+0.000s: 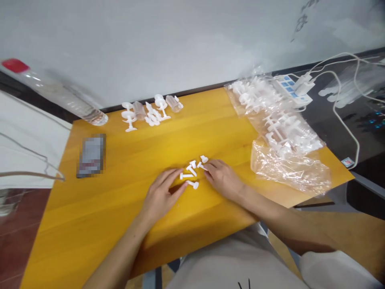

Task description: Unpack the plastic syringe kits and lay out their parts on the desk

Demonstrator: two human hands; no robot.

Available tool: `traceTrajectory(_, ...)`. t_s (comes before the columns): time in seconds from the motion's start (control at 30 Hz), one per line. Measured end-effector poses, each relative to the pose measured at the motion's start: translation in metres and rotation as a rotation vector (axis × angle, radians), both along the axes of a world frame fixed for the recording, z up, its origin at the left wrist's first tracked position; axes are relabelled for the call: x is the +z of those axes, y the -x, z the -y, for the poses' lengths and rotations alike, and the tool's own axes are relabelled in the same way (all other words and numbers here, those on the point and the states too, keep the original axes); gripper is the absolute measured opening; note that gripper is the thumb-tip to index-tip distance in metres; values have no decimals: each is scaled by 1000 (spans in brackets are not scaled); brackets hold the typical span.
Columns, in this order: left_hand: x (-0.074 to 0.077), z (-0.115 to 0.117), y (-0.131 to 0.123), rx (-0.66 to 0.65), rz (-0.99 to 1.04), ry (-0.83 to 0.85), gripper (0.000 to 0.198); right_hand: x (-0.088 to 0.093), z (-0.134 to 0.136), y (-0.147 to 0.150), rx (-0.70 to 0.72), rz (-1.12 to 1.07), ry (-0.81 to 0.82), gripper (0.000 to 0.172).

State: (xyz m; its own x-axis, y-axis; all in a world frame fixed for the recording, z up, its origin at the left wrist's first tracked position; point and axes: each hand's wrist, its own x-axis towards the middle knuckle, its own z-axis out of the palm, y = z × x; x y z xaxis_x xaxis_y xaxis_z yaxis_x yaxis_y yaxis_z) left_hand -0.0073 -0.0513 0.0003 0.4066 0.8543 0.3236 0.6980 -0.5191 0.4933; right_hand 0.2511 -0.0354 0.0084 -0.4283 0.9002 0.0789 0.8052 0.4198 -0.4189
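Note:
Several small white plastic pieces, pin-shaped with wide heads, lie in a loose group on the yellow wooden table [120, 212]. My left hand [161, 192] rests at the group's left side, thumb and fingers apart. Its fingertips are beside one white pin [187, 176], and the thumb tip is at another white pin [193, 184]. On the right, my right hand [224, 178] lies with bent fingers spread around nothing visible. Its fingertips touch or nearly touch a third white pin [202, 165]. A short white plastic piece [203, 159] sits just beyond it.
White plastic parts [153, 115] and clear cups [173, 103] stand along the back edge. Clear bags [279, 128] of white parts cover the right side, near a power strip [293, 90] with cables. A red-capped bottle [60, 94] and a blurred phone-like object [92, 155] are at left.

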Motion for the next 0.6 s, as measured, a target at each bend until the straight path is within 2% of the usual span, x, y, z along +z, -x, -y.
traceTrajectory(0.1,-3,-4,-1,-52,9,10,27,-3,-2,2,36,35,-8,28)
traceTrajectory(0.17,-1,-7,1,-55,1,46,22,1,0,1,55,9,-43,28)
traceTrajectory(0.23,5,-10,6,-29,-1,81,19,17,-2,-2,61,-22,-82,29)
traceTrajectory(0.33,24,-24,15,39,16,71,22,62,-23,-8,23,-8,-98,29)
traceTrajectory(0.4,41,-47,18,93,43,63,23,98,-57,-11,-19,33,-78,28)
traceTrajectory(0.47,59,-82,16,176,97,105,23,125,-106,-11,-47,70,-32,24)
traceTrajectory(0.53,75,-126,7,247,153,158,27,137,-162,-7,-77,81,25,13)
traceTrajectory(0.6,87,-175,-8,233,165,140,30,132,-216,1,-117,72,102,6)
